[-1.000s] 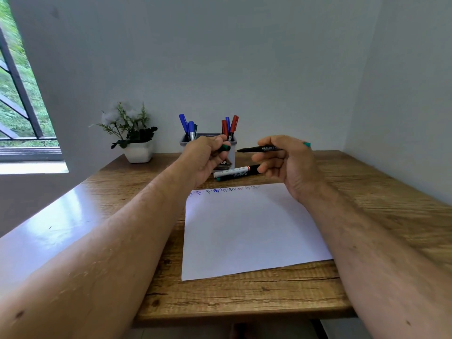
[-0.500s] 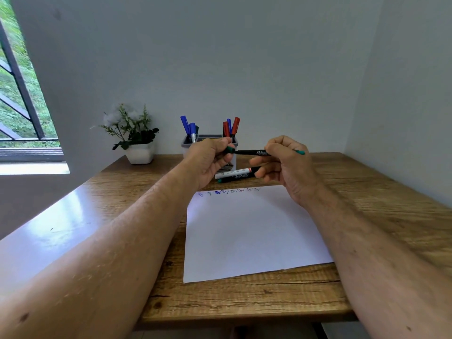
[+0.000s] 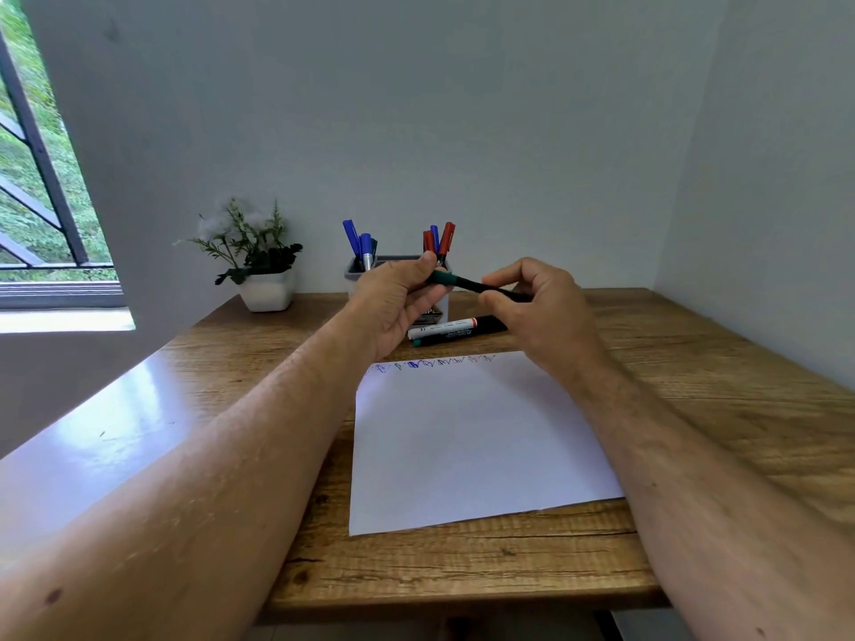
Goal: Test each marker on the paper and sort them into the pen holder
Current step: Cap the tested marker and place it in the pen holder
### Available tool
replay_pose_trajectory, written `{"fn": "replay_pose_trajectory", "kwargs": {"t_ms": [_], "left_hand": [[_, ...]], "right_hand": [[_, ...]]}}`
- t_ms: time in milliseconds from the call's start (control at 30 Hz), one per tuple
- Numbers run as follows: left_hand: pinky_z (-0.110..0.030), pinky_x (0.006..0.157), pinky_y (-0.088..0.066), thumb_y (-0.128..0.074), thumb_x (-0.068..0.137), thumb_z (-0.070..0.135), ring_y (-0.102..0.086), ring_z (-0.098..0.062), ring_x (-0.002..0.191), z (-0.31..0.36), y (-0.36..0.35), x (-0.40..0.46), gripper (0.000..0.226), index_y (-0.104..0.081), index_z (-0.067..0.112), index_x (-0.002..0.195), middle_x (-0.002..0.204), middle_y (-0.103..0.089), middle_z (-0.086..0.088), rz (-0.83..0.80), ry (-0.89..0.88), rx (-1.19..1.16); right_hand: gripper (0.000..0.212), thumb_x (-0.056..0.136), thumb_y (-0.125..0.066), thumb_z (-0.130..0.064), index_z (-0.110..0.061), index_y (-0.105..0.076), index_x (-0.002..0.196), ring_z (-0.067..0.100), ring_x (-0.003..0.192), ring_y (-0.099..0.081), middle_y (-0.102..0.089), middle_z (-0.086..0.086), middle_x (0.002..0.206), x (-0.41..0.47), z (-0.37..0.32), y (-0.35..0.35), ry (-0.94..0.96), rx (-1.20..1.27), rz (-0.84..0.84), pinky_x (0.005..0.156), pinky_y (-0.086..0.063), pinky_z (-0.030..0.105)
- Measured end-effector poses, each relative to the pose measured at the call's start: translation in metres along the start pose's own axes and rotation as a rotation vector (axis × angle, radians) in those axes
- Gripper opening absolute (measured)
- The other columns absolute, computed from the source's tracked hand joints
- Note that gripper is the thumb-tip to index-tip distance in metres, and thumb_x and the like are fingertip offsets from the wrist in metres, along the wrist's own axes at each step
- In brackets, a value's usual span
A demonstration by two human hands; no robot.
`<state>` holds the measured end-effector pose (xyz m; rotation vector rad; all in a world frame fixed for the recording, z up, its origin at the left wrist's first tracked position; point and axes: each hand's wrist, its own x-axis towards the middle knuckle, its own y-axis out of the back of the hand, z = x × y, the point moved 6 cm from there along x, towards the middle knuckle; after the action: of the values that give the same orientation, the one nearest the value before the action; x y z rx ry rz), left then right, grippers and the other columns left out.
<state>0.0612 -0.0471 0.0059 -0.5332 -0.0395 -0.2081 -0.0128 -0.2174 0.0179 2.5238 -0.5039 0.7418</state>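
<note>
Green-capped, the marker (image 3: pixel 467 284) is held at frame centre above the paper (image 3: pixel 467 441): the left hand (image 3: pixel 398 303) pinches the cap end and the right hand (image 3: pixel 536 307) curls its fingers around the barrel. By judgement, the step in hand is capping or uncapping; which one cannot be told. If capped, the next move calls for placing it in the pen holder (image 3: pixel 358 270) just behind the hands.

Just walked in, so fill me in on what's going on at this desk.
A person is testing markers. Both hands hold a thin green marker above the desk: the left hand pinches its green cap, the right hand grips the barrel. Scribbles line the top of the paper. Two markers lie before the pen holder, which already holds several.
</note>
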Motion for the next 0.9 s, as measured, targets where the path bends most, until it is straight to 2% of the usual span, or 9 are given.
{"fn": "replay_pose_trajectory", "kwargs": {"t_ms": [67,167,233,333,400,567,634,767,900], "left_hand": [[-0.021,0.057,-0.058,-0.067,0.091,0.009,-0.076,-0.025,0.081,-0.001,-0.001,0.0,0.03,-0.061,-0.007,0.116,0.101,-0.074,-0.021,-0.006,0.0,-0.019],[-0.022,0.058,-0.059,-0.065,0.093,0.01,-0.076,-0.023,0.083,0.0,0.0,0.001,0.026,-0.063,-0.005,0.113,0.096,-0.075,-0.018,-0.015,0.0,-0.034],[-0.022,0.059,-0.059,-0.064,0.093,0.009,-0.076,-0.021,0.081,0.001,0.002,0.002,0.023,-0.063,-0.004,0.112,0.095,-0.075,-0.017,-0.02,-0.004,-0.035],[-0.024,0.063,-0.06,-0.062,0.094,0.007,-0.076,-0.02,0.085,0.0,0.001,0.004,0.03,-0.059,-0.005,0.121,0.099,-0.075,-0.016,-0.042,-0.016,-0.031],[-0.025,0.066,-0.061,-0.061,0.094,0.007,-0.075,-0.021,0.088,-0.001,-0.001,0.005,0.031,-0.057,-0.004,0.123,0.099,-0.076,-0.015,-0.043,-0.028,-0.022],[-0.025,0.069,-0.062,-0.06,0.095,0.007,-0.075,-0.021,0.09,-0.003,-0.002,0.005,0.01,-0.06,0.003,0.104,0.1,-0.075,-0.014,-0.053,-0.033,0.04],[-0.026,0.071,-0.062,-0.06,0.095,0.007,-0.074,-0.021,0.091,-0.003,0.0,0.005,0.008,-0.06,0.004,0.102,0.103,-0.074,-0.015,-0.054,-0.037,0.052],[-0.028,0.073,-0.062,-0.066,0.09,-0.001,-0.074,-0.025,0.097,-0.005,-0.006,0.001,0.034,-0.054,0.0,0.122,0.116,-0.069,-0.021,-0.06,-0.052,0.029],[-0.031,0.069,-0.062,-0.069,0.084,-0.009,-0.076,-0.023,0.087,-0.01,-0.018,-0.003,0.058,-0.042,0.011,0.131,0.124,-0.062,-0.021,-0.087,-0.069,0.162]], "right_hand": [[0.009,0.09,-0.072,-0.02,-0.017,-0.071,0.099,-0.001,0.064,-0.059,-0.068,-0.004,0.083,0.001,0.001,0.0,-0.001,-0.004,-0.015,0.054,-0.041,0.006],[0.01,0.091,-0.07,-0.02,-0.016,-0.07,0.1,0.002,0.067,-0.059,-0.068,-0.002,0.085,0.002,0.003,-0.003,-0.008,0.007,-0.03,0.054,-0.041,0.007],[0.01,0.091,-0.07,-0.021,-0.017,-0.07,0.1,0.005,0.07,-0.062,-0.069,-0.002,0.087,0.003,0.003,-0.004,-0.021,0.029,-0.032,0.058,-0.044,0.01],[0.011,0.091,-0.071,-0.021,-0.015,-0.071,0.1,0.008,0.077,-0.064,-0.07,0.0,0.09,0.004,0.004,-0.004,-0.034,0.057,-0.036,0.066,-0.048,0.019],[0.011,0.091,-0.07,-0.021,-0.014,-0.071,0.1,0.007,0.075,-0.062,-0.069,-0.001,0.088,0.004,0.004,-0.005,-0.041,0.061,-0.038,0.066,-0.047,0.02],[0.012,0.094,-0.066,-0.024,-0.014,-0.07,0.099,0.007,0.072,-0.057,-0.066,-0.001,0.086,0.003,0.007,-0.007,-0.067,0.062,-0.074,0.063,-0.042,0.02],[0.012,0.094,-0.065,-0.026,-0.016,-0.069,0.099,0.008,0.074,-0.056,-0.067,-0.001,0.088,0.003,0.008,-0.009,-0.072,0.037,-0.089,0.064,-0.041,0.023],[0.013,0.097,-0.061,-0.029,-0.018,-0.065,0.098,0.005,0.075,-0.055,-0.064,-0.005,0.089,0.004,0.008,-0.014,-0.07,-0.009,-0.094,0.062,-0.038,0.021],[0.013,0.098,-0.058,-0.034,-0.023,-0.061,0.093,0.005,0.073,-0.058,-0.065,-0.006,0.084,0.003,0.011,-0.019,-0.08,0.006,-0.1,0.064,-0.042,0.024]]}}
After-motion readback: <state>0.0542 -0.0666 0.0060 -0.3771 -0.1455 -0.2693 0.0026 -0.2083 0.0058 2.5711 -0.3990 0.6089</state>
